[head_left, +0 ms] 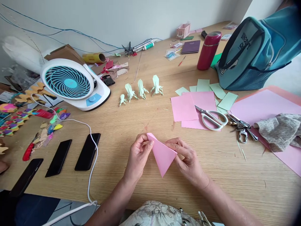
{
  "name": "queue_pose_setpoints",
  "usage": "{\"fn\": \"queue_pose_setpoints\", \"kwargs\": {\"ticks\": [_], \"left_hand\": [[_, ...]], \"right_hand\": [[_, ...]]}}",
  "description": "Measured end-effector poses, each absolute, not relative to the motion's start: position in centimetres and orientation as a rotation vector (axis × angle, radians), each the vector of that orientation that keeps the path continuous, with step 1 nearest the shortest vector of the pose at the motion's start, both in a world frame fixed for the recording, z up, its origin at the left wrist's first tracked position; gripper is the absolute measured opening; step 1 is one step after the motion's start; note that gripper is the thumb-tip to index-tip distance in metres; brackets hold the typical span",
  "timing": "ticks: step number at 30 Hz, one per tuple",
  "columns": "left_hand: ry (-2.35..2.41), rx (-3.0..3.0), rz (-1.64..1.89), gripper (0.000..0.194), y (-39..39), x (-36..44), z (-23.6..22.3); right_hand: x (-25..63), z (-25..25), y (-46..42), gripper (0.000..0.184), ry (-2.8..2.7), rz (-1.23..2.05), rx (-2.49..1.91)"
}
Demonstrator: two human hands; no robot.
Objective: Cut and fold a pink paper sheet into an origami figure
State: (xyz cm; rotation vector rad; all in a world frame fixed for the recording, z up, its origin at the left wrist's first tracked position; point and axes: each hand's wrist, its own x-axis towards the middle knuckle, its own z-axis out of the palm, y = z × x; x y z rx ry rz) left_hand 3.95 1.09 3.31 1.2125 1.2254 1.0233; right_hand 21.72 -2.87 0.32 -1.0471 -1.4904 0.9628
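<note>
Floral fabric [152,215] at bottom edge, wooden table [188,197] just past it. Left hand [138,150] pinches the top-left corner of folded pink paper [163,155], thumb on the near face. Right hand [185,157] grips the same paper at its right corner, thumb and fingers closed on it. Paper is held between both hands over the near middle of the table, one pointed end down; can't tell if the tip touches the wood.

Left side: three black phones [58,158] lying in a slanted row, white cable [95,150] crossing the rightmost. Right side: gray cloth [279,130] on large pink sheet [263,103]; metal keys [242,125] beside white-handled scissors [211,116], which lie partly on smaller pink sheets [184,108]. Pale green paper pieces [228,100] around the far and right sides of those.

Further out, center: four pale green origami figures [142,88] standing in a row, leftmost smallest. White-and-blue fan [70,83] to their left, colored scraps [57,126] near its base. Far right, blue backpack [249,59], dark red bottle [209,50] next to it. Back: purple notebook [191,46], caulking gun [138,47], yellow tape roll [94,58], small pink basket [183,30].
</note>
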Motion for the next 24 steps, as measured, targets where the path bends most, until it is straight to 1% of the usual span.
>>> {"fn": "queue_pose_setpoints", "kwargs": {"ticks": [5,9,14,18,22,24], "left_hand": [[1.215,1.195,1.152,0.014,1.4,3.9,3.3],[1.199,1.095,1.152,0.016,1.4,4.1,3.4],[1.139,1.032,1.17,0.018,1.4,4.2,3.5],[1.123,1.009,1.085,0.018,0.6,4.4,3.5],[1.113,0.978,0.947,0.027,-0.5,4.7,3.2],[1.124,0.959,0.933,0.027,-0.8,4.8,3.0]], "right_hand": [[21.6,0.5,-2.9,0.026,-1.467,1.006,-1.035],[21.6,0.4,-2.9,0.024,-1.447,1.006,-1.048],[21.6,0.4,-2.9,0.026,-1.435,0.997,-1.029],[21.6,0.5,-2.9,0.025,-1.43,0.951,-1.048],[21.7,0.4,-2.9,0.022,-1.419,0.911,-1.042],[21.7,0.3,-2.9,0.021,-1.408,0.895,-1.046]]}}
